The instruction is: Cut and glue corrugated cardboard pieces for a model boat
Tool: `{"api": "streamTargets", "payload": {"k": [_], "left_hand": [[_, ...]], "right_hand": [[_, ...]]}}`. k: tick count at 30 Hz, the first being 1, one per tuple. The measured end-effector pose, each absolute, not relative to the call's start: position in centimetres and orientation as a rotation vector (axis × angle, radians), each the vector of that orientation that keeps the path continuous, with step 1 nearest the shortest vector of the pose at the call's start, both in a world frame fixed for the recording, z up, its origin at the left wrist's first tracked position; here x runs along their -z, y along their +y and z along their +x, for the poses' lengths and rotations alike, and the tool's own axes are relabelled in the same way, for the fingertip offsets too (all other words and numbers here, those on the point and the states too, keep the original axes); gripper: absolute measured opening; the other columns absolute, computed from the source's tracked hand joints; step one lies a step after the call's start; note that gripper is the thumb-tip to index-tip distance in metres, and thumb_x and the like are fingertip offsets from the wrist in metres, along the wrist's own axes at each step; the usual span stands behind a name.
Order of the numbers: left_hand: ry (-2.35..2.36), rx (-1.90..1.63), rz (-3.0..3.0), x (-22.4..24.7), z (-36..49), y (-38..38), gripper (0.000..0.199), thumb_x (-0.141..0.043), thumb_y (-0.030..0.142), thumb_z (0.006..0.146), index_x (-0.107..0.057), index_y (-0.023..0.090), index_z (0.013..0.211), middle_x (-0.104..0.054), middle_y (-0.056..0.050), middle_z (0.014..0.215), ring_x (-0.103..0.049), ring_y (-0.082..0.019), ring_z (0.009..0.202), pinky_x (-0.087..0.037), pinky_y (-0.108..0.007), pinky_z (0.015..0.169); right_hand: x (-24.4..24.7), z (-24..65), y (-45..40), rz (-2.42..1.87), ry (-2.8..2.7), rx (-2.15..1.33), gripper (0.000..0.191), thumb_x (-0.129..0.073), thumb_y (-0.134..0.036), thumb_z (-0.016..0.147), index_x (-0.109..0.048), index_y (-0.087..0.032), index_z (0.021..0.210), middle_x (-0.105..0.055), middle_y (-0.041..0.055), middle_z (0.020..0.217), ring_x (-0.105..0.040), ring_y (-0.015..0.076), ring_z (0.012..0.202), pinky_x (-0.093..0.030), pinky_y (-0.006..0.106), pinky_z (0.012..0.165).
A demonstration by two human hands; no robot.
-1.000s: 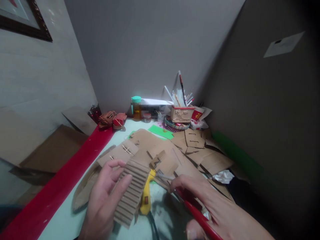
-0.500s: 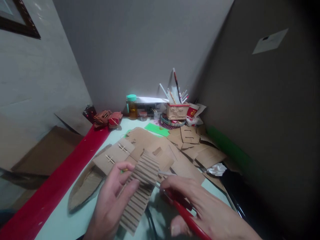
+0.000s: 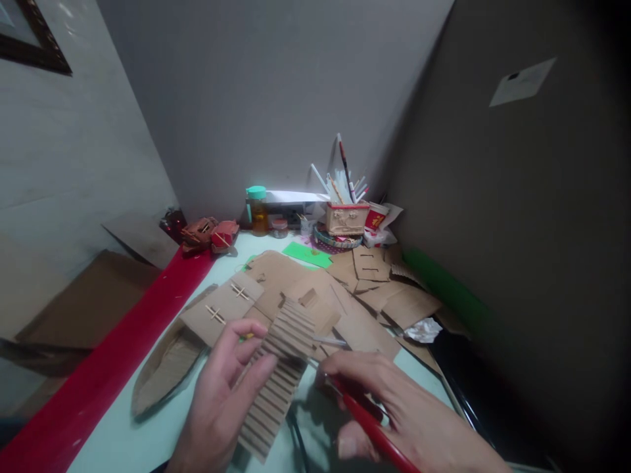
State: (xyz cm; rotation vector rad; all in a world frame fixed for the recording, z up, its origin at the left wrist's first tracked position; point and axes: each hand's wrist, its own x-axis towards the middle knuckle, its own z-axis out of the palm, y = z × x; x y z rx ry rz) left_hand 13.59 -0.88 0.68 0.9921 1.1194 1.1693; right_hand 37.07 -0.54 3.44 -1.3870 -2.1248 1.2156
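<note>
A strip of corrugated cardboard (image 3: 269, 414), its ridges facing up, is pinched between the thumb and fingers of my left hand (image 3: 224, 387). My right hand (image 3: 389, 401) grips red-handled scissors (image 3: 367, 424). Their blade tips reach the strip's right edge, and part of the blades is hidden behind my fingers. Beyond my left hand lies a flat cardboard piece (image 3: 221, 305) with small crossed sticks fixed on it. It rests over a boat-shaped cardboard form (image 3: 165, 374).
Loose cardboard sheets (image 3: 369, 315) spread over the pale table, with crumpled foil (image 3: 424, 330) at right. Along the back stand a bottle with a teal lid (image 3: 257, 213) and a holder full of sticks (image 3: 348, 218). Red-brown models (image 3: 210, 235) sit at the back left.
The view has shifted slightly. The scissor blades look a little more closed at the strip's right edge, while my left hand keeps the same hold.
</note>
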Motion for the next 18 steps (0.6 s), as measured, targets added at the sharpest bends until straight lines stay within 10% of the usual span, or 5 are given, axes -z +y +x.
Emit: {"api": "streamTargets", "payload": {"k": [10,18], "left_hand": [[1.107,-1.080,0.991,-0.8,13.9,-0.9,0.040,-0.076,0.052,0.087,-0.054,0.028,0.110,-0.073,0.005,0.089,-0.061,-0.010,0.067,-0.048,-0.020,0.060],[1.023,-0.978,1.041,-0.4,14.1,-0.9,0.036,-0.073,0.050,0.090,-0.048,0.029,0.104,-0.075,0.005,0.089,-0.066,-0.012,0.070,-0.048,-0.023,0.064]], "right_hand": [[-2.6,36.4,-1.9,-1.462,-2.097,-1.182,0.037,-0.060,-0.049,0.092,-0.047,-0.023,0.069,-0.046,-0.0037,0.064,-0.046,0.0160,0.066,-0.031,0.028,0.061],[-2.4,36.5,-3.5,-1.683,-1.923,-1.177,0.042,-0.076,-0.062,0.078,-0.073,-0.026,0.099,-0.066,0.0043,0.094,-0.061,0.0288,0.097,-0.043,0.035,0.083]]}}
